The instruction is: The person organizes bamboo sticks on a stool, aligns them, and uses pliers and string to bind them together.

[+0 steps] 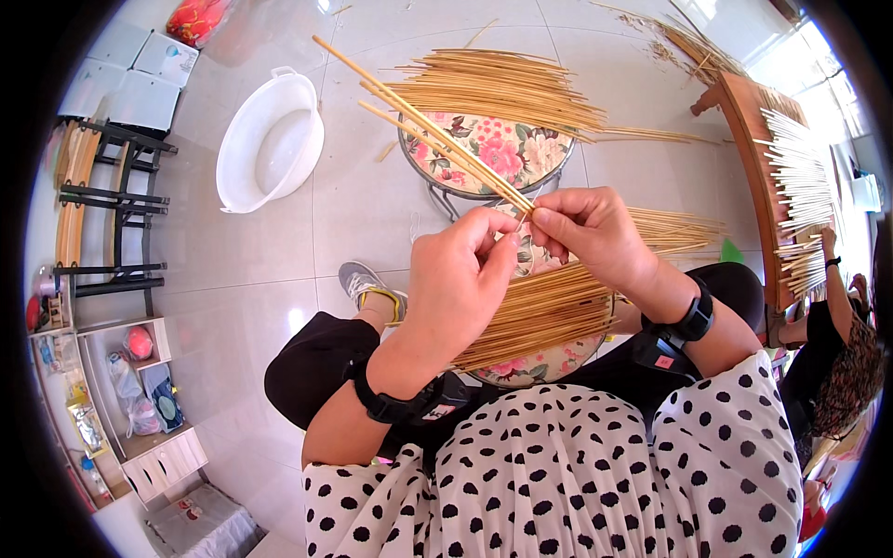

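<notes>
My right hand (595,234) pinches the near ends of a few long, straw-coloured sticks (437,135), which slant away to the upper left. Close against it, my left hand (465,274) is closed, thumb and forefinger together on a thin white thread (524,221) that runs by the stick ends. Below both hands, a thick layer of similar sticks (549,314) lies across a floral-topped stool (530,367) between my knees. More loose sticks (493,88) rest over the far side of another round floral stool (498,153) ahead.
A white plastic tub (270,139) stands on the tiled floor at the left. Folded black-framed stools (116,200) and a shelf unit (139,400) line the left side. At the right, a co-worker (833,353) reaches to pale sticks (800,177) on a wooden table (749,158).
</notes>
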{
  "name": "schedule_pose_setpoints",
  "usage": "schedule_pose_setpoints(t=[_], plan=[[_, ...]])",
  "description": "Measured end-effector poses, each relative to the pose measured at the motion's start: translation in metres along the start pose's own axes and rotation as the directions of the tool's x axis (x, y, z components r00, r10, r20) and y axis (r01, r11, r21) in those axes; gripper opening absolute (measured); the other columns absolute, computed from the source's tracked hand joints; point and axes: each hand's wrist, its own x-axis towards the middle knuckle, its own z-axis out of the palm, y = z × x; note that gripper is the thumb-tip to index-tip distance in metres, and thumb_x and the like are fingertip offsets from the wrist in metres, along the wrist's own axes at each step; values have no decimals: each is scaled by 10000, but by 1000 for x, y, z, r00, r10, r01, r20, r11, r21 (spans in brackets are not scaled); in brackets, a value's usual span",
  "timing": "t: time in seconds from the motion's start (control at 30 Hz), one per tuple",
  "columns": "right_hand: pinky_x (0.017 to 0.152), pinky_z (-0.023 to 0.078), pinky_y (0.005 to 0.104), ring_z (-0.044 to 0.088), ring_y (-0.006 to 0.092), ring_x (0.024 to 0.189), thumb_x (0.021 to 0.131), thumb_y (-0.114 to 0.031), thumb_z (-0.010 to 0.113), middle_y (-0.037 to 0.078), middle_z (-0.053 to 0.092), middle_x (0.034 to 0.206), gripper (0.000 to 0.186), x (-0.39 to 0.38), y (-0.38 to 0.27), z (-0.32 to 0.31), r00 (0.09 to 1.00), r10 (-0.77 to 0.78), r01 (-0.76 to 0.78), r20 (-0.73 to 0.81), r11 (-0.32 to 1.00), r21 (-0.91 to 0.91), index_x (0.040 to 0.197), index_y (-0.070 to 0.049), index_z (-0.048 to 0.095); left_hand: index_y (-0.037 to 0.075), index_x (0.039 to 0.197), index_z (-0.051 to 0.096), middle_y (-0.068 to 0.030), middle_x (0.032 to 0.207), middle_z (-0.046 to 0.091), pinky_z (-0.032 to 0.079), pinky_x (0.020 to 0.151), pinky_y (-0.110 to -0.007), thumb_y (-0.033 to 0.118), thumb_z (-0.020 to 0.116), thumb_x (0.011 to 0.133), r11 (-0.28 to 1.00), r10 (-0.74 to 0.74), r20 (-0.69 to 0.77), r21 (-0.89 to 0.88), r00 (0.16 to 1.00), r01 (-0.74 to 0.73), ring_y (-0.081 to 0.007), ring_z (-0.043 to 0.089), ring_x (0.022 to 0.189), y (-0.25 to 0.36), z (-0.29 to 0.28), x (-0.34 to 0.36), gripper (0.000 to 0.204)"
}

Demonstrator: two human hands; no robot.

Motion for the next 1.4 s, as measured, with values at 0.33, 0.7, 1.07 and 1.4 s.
schedule_pose_setpoints(t=[0.33, 0.7, 1.07, 1.4], plan=[[531, 483, 244, 587, 88, 591, 880, -92, 650, 68, 668, 736, 186, -1, 7, 1, 962, -239, 177, -132, 914, -364, 1014, 36, 665, -32, 953, 605, -10, 673, 581, 412, 487, -197, 39, 549, 921, 976, -118, 72, -177, 990, 129, -46, 512, 541, -9, 7, 7, 95], [430, 478, 351, 590, 279, 520, 835, -103, 678, 93, 563, 661, 163, 2, 14, 6, 663, -748, 367, 34, 284, -886, 966, -29, 614, -32, 959, 615, 0, 680, 580, 384, 470, -189, 20, 549, 921, 975, -50, -70, -219, 996, 34, -36, 496, 536, -14, 24, 11, 91], [469, 492, 374, 592, 289, 563, 830, -69, 641, 92, 544, 658, 169, 2, 18, 8, 722, -681, 371, 125, 228, -900, 975, -30, 564, -31, 940, 619, 4, 661, 570, 373, 458, -196, 26, 554, 922, 968, -40, -92, -250, 995, 16, -34, 477, 527, -13, 26, 18, 89], [503, 511, 379, 612, 310, 604, 728, 13, 610, 121, 566, 729, 232, 5, 20, 16, 755, -645, 384, 120, 286, -878, 943, -2, 526, -3, 849, 573, -47, 652, 605, 424, 468, -230, 53, 596, 902, 891, -240, -124, -423, 963, 167, -96, 561, 523, -10, 24, 23, 81]])
